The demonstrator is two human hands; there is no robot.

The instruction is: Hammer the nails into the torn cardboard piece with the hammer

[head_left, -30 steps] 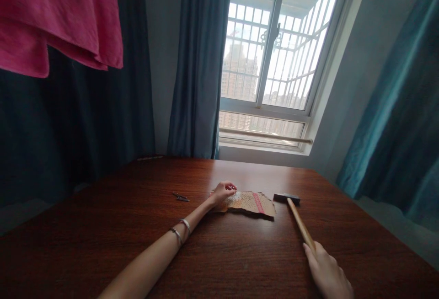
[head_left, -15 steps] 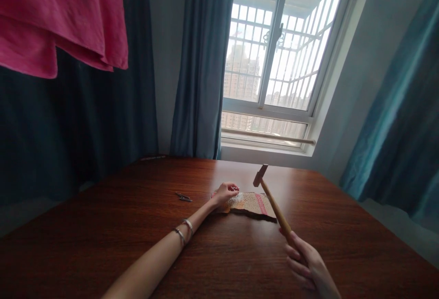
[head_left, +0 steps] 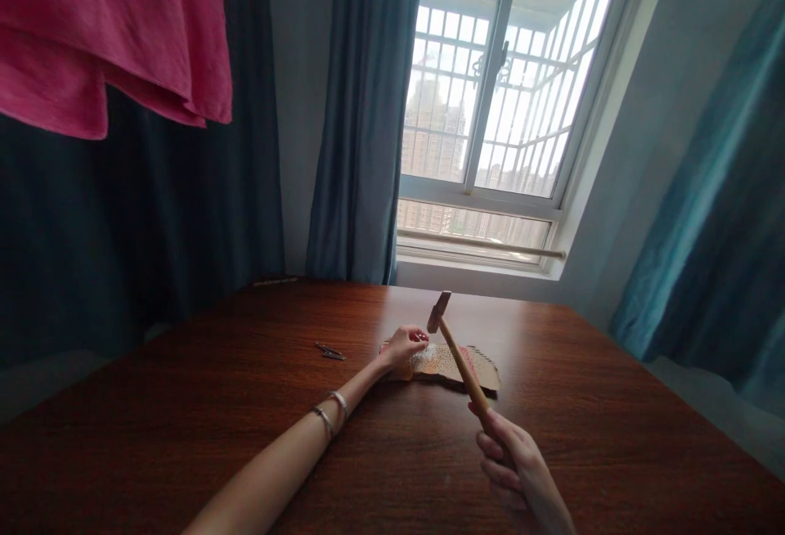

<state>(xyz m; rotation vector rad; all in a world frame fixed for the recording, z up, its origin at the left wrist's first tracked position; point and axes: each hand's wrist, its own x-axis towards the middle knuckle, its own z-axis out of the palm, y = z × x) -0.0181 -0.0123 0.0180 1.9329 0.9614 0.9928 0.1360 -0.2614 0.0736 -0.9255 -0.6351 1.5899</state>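
My right hand (head_left: 512,457) is wrapped round the wooden handle of a hammer (head_left: 461,363), its metal head raised close to the right of my left hand's fingertips. My left hand (head_left: 405,344) rests at the left part of a torn piece of cardboard (head_left: 486,370), thumb and fingers pinched together. What it pinches is too small to make out. The cardboard lies flat on the table and bears many small dark dots, with white, orange and pink patches. The hammer's handle crosses in front of its right part.
A few thin dark metal items (head_left: 331,352) lie on the brown wooden table (head_left: 202,420), left of my left hand. Behind the table are a blue curtain (head_left: 356,126) and a barred window. A pink cloth (head_left: 123,36) hangs at the upper left.
My right hand has moved left with the hammer, bringing its head nearer to my left fingertips. My left hand has stayed nearly in place.
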